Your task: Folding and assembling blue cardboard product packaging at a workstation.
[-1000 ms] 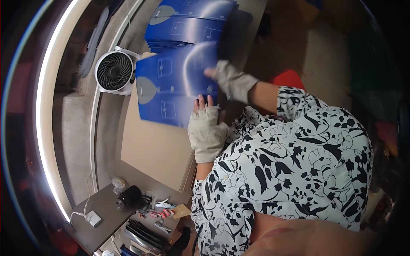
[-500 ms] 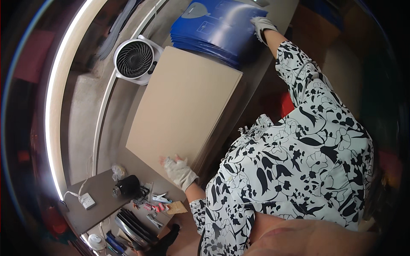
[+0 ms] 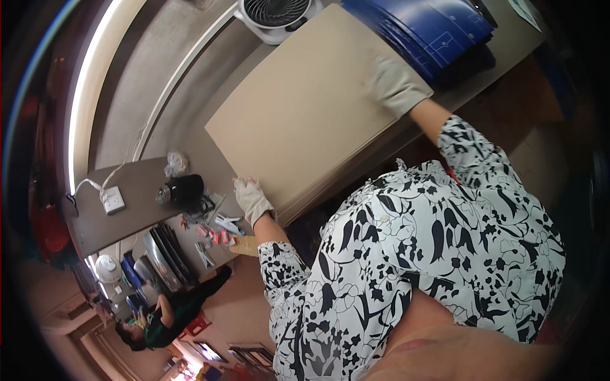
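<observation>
From here, my beige-gloved left hand [image 3: 252,202], loosely curled, sits at the flat tan cardboard stack [image 3: 298,108] on the grey table [image 3: 206,162]. My beige-gloved right hand [image 3: 395,82] blurs above; I can't tell either grip. I'd press evenly, edges squared.

The table [image 3: 508,51] carries tan boards [image 3: 298,95] (stacked) and blue sheets [image 3: 438,32].

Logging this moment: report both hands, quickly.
Left hand: at edge of cardboard; grip cannot be told.
Right hand: over the cardboard, blurred, looks open.
</observation>
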The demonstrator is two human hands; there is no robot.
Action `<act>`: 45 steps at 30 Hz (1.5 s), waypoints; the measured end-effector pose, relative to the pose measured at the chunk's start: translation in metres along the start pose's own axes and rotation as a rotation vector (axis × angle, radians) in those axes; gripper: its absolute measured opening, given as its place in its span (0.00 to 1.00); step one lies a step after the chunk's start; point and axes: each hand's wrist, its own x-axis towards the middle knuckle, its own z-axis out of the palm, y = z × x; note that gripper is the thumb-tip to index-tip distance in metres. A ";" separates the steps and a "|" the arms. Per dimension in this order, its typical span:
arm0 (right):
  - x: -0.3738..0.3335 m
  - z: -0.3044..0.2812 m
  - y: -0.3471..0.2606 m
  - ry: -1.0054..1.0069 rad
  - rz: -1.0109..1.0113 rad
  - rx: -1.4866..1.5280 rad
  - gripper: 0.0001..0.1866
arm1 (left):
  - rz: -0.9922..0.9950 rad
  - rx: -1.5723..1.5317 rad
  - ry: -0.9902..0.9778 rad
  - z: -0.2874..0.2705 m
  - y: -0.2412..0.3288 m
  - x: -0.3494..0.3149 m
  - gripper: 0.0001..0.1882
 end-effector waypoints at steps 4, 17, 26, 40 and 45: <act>-0.001 0.055 -0.065 -0.023 -0.299 0.150 0.38 | 0.035 0.033 0.007 -0.015 -0.016 0.018 0.29; 0.010 0.097 -0.070 0.191 -0.398 0.031 0.38 | 0.631 -0.132 -0.277 0.046 0.117 0.020 0.46; 0.015 0.032 -0.082 -0.066 -0.333 0.386 0.28 | 0.723 0.583 -0.032 0.101 0.180 -0.037 0.53; 0.040 0.102 -0.103 -0.195 -0.510 0.095 0.17 | 0.764 0.675 -0.006 0.110 0.172 -0.049 0.43; 0.037 0.094 -0.109 -0.251 -0.451 0.194 0.18 | 0.786 0.599 0.089 0.103 0.133 -0.078 0.41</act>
